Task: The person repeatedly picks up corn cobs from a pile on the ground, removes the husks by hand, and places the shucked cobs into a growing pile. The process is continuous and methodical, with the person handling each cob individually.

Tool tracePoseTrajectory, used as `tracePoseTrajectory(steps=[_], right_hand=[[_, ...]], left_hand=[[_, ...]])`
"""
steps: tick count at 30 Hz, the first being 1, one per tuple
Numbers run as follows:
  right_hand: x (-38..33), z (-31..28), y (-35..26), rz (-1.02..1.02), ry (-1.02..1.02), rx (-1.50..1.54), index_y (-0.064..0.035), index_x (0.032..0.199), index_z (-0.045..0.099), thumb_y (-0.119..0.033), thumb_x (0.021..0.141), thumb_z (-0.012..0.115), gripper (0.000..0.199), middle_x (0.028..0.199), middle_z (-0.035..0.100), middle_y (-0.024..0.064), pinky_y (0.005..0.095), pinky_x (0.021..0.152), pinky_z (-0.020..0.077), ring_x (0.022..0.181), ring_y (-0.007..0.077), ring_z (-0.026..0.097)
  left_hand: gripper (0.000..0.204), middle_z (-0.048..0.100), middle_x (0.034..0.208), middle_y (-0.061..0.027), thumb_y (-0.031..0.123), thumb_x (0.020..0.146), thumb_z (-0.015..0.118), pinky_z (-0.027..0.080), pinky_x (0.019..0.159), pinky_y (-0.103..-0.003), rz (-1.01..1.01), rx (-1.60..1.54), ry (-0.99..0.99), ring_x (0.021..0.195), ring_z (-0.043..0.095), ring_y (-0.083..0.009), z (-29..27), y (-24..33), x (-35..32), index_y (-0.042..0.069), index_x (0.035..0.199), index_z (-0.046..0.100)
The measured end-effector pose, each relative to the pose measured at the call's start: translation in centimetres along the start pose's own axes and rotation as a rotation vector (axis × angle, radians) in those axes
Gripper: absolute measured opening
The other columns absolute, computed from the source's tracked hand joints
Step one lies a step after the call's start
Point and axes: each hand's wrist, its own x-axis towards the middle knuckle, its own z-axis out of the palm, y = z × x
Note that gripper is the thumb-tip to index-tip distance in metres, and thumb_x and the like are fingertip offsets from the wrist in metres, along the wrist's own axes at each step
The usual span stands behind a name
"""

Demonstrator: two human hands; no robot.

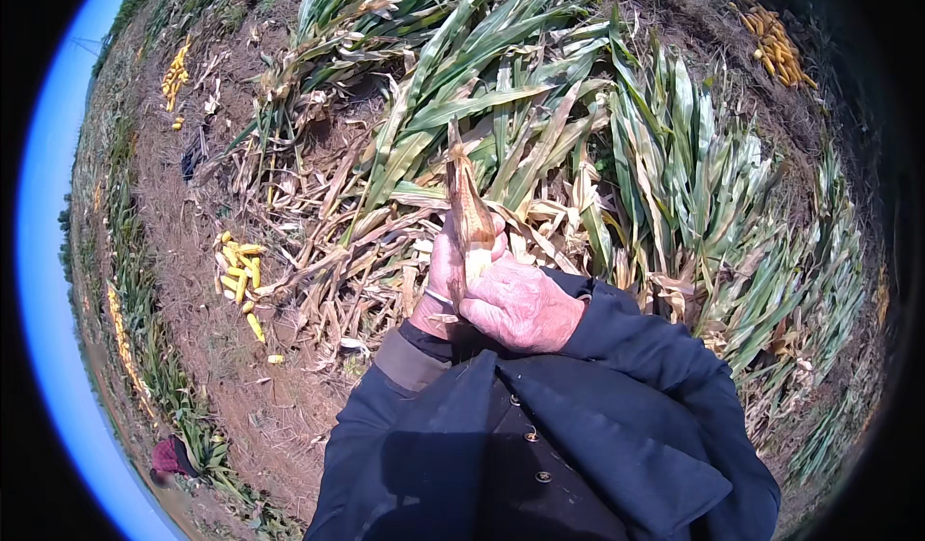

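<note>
An ear of corn (469, 215), still partly in its dry brown husk, stands upright between my two hands in front of my chest. My left hand (443, 269) is wrapped round it from the left and behind, and a few of its fingertips show on the right side of the ear. Closed over the lower part, my right hand (525, 302) grips the pale husk near the base; what lies under its fingers is hidden. A pointed husk tip rises above the ear.
Cut corn stalks (501, 88) with green and dry leaves lie just beyond my hands. A small pile of yellow husked ears (239, 269) is on the soil to the left. More ears (776, 45) lie far right and others (175, 77) far left. A person (171, 456) is at lower left.
</note>
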Motion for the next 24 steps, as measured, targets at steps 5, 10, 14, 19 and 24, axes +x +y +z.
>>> tracePoseTrajectory(steps=[5,10,14,19,24], right_hand=[[0.6,1.3,-0.3,0.005,-0.067,0.142,-0.0028,0.079,0.05,-0.012,0.071,0.059,0.015,0.077,0.049,0.0112,0.04,0.062,0.0464,0.07,0.0279,0.054],[0.5,2.2,0.1,0.104,-0.123,0.362,-0.0045,0.09,0.056,-0.011,0.078,0.07,0.019,0.08,0.053,0.0107,0.0413,0.067,0.0462,0.075,0.031,0.056],[-1.5,0.9,2.1,0.46,-0.497,0.311,-0.0038,0.094,0.059,-0.016,0.08,0.073,0.024,0.088,0.061,0.0133,0.0445,0.071,0.0486,0.085,0.0348,0.062],[-6.0,1.4,5.2,0.625,-0.74,0.013,-0.003,0.091,0.058,-0.018,0.081,0.067,0.02,0.085,0.061,0.0141,0.0467,0.072,0.0498,0.086,0.0367,0.062],[-8.9,5.3,9.1,0.766,-0.688,-0.265,-0.0046,0.089,0.061,-0.017,0.083,0.068,0.016,0.084,0.061,0.0131,0.0444,0.073,0.0484,0.083,0.0353,0.061]], left_hand=[[0.058,0.054,0.068,-0.0109,0.057,0.098,0.042,0.045,0.052,-0.035,-0.106,-0.105,-0.229,0.059,0.053,-0.0254,-1.5,0.7,-1.0,0.0,0.096,0.055],[0.052,0.057,0.076,-0.0065,0.051,0.099,0.048,0.047,0.063,-0.032,0.072,0.306,-0.097,0.07,0.056,-0.0187,-2.3,1.9,-1.8,-0.001,0.097,0.055],[0.033,0.069,0.088,-0.0099,0.033,0.098,0.054,0.05,0.07,-0.035,0.39,1.549,0.162,0.079,0.064,-0.0204,-6.6,3.3,-0.6,0.003,0.102,0.068],[0.027,0.068,0.101,-0.0141,0.028,0.09,0.059,0.05,0.087,-0.044,0.011,2.173,-0.057,0.099,0.064,-0.0351,-17.1,-0.7,-2.1,0.007,0.106,0.068],[0.026,0.069,0.08,-0.0162,0.025,0.09,0.061,0.053,0.07,-0.039,0.128,1.461,0.565,0.07,0.067,-0.0318,-32.6,-3.0,-3.5,0.0,0.094,0.068]])
